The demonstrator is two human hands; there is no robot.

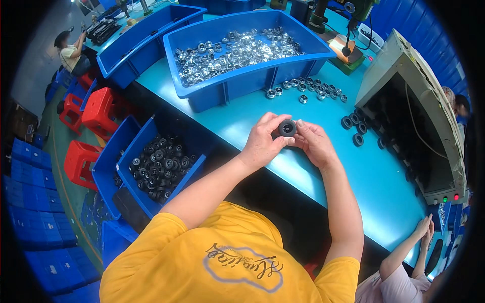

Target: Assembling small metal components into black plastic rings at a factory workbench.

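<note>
Between my two hands, over the near edge of the turquoise table (222,118), is a small black wheel (287,128) with a dark hub. The fingers and thumb of my left hand (263,139) close round its left side. My right hand (314,142) grips it from the right, fingertips pressed to its rim. Beyond my hands, several shiny metal hubs (321,91) stand loose on the table. To their right lie several black rubber tires (357,126), some under the opening of a beige machine housing (404,65).
A large blue bin (202,93) of metal hubs stands at the back. Lower left, a blue bin (139,189) holds many black wheels, beside red stools (81,164). At lower right are a co-worker's arms (411,242). A drill-press-like machine (348,30) stands at the back right.
</note>
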